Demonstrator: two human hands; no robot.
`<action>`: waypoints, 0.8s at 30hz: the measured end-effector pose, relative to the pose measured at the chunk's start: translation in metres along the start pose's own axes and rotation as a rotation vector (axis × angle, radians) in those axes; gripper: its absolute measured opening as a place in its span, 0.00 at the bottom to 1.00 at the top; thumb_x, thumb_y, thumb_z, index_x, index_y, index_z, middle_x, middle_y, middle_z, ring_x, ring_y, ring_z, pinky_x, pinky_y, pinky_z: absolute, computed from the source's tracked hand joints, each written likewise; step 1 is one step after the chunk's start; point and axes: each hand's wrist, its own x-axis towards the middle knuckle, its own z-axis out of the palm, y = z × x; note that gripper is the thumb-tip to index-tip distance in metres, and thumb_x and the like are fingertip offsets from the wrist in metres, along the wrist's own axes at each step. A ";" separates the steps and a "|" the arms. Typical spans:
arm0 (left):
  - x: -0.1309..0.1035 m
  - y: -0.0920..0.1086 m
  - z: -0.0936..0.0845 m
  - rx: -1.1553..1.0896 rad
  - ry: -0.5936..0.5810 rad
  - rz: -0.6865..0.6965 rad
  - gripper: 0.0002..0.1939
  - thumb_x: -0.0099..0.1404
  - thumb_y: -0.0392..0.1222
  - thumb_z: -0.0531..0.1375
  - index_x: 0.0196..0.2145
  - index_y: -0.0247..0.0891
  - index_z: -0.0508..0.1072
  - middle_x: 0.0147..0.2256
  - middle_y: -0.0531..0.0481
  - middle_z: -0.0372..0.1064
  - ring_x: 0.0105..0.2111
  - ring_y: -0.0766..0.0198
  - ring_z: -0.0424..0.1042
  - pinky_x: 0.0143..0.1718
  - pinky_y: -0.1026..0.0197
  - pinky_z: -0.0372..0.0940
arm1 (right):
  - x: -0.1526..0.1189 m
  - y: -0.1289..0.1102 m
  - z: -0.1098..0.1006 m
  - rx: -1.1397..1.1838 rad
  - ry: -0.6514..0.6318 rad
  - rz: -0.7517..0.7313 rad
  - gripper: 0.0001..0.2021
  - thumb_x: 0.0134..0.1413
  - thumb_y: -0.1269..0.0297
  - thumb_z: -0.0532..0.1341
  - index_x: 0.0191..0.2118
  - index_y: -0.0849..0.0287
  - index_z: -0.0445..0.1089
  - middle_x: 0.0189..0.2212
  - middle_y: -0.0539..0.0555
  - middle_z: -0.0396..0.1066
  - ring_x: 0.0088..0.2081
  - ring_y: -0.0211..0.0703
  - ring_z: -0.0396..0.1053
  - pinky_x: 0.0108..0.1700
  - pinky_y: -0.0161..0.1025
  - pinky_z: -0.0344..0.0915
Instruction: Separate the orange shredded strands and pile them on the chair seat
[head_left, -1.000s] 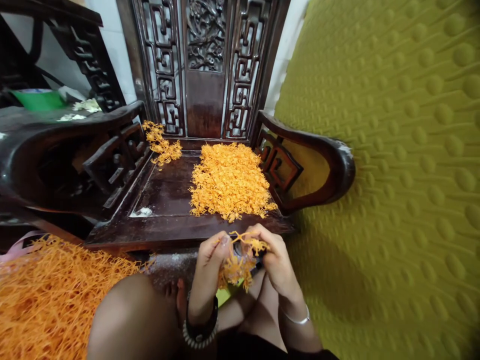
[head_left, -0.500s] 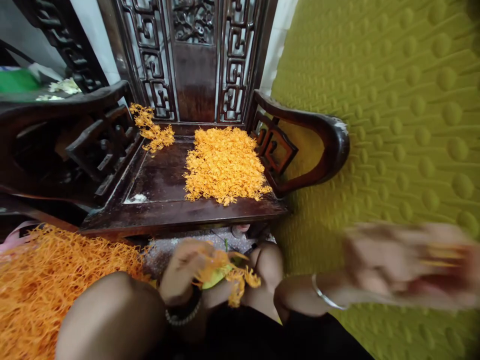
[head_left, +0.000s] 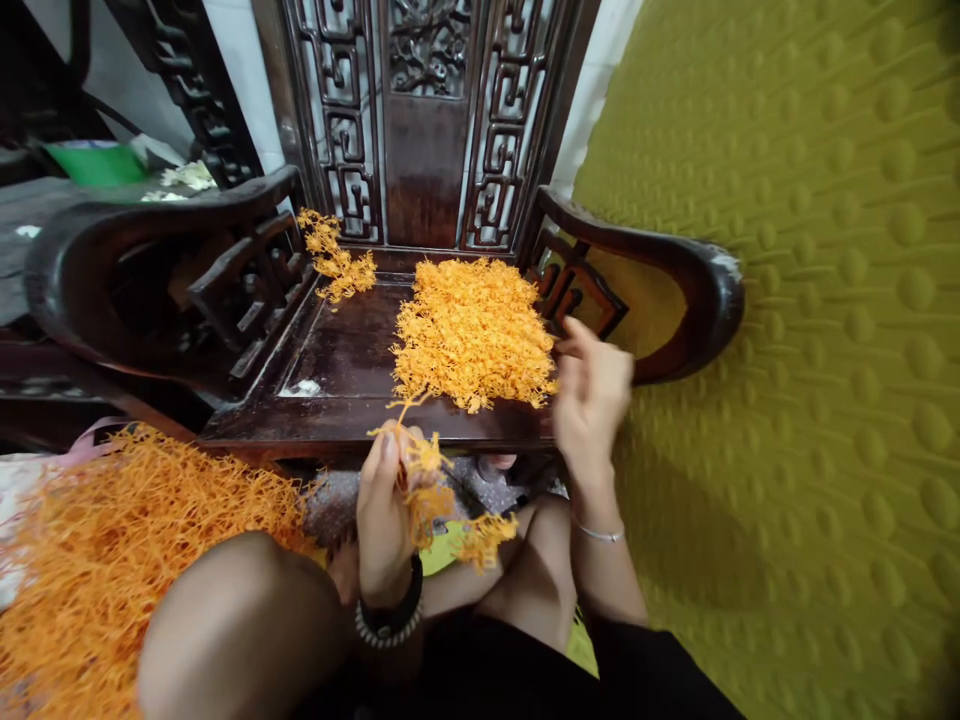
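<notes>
My left hand [head_left: 386, 510] is closed around a frilly orange strand [head_left: 427, 505], with thin orange ends sticking up above the fingers and curly tufts hanging toward my lap. To the right, my right hand [head_left: 594, 400] is raised near the chair's front right corner, slightly blurred, its fingers curled; I cannot make out anything in them. A dense mat of orange frilly pieces [head_left: 476, 335] lies on the dark wooden chair seat [head_left: 341, 345] beyond my hands. A smaller orange bunch [head_left: 337, 262] rests at the seat's back left.
A large heap of loose orange strands [head_left: 150, 530] lies left of my knee. The carved chair's armrests [head_left: 720, 290] curve out on both sides. A yellow-green textured surface [head_left: 810, 350] stands on the right. A green container [head_left: 97, 165] sits at the far left.
My right hand has come in from the far right toward the chair. My left hand has risen with the orange strand, and its ends now point up. The view has shifted slightly.
</notes>
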 end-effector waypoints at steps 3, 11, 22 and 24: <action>0.002 0.001 0.002 -0.021 -0.085 -0.030 0.09 0.65 0.42 0.62 0.29 0.39 0.69 0.24 0.56 0.58 0.22 0.71 0.57 0.25 0.70 0.58 | -0.009 0.008 0.027 -0.053 -0.077 0.086 0.21 0.63 0.52 0.53 0.51 0.63 0.70 0.45 0.64 0.72 0.47 0.57 0.67 0.51 0.57 0.63; 0.003 -0.013 0.004 0.074 -0.221 -0.103 0.12 0.65 0.48 0.62 0.30 0.38 0.70 0.26 0.56 0.57 0.24 0.71 0.56 0.27 0.69 0.57 | -0.032 -0.046 -0.007 0.607 -0.335 0.124 0.17 0.63 0.50 0.55 0.40 0.58 0.73 0.30 0.53 0.70 0.35 0.42 0.69 0.39 0.39 0.64; -0.005 -0.019 -0.009 0.111 -0.276 -0.221 0.23 0.60 0.52 0.66 0.19 0.36 0.64 0.18 0.57 0.51 0.19 0.71 0.49 0.22 0.66 0.49 | -0.038 -0.070 -0.035 0.958 -0.817 0.046 0.22 0.62 0.50 0.57 0.23 0.60 0.64 0.17 0.47 0.57 0.20 0.32 0.53 0.23 0.32 0.52; -0.014 -0.016 -0.014 0.138 -0.359 -0.177 0.22 0.62 0.53 0.64 0.18 0.36 0.68 0.18 0.55 0.55 0.19 0.70 0.53 0.22 0.65 0.50 | -0.044 -0.068 -0.049 0.953 -0.772 0.064 0.24 0.62 0.48 0.56 0.21 0.60 0.62 0.15 0.47 0.56 0.18 0.32 0.53 0.21 0.33 0.52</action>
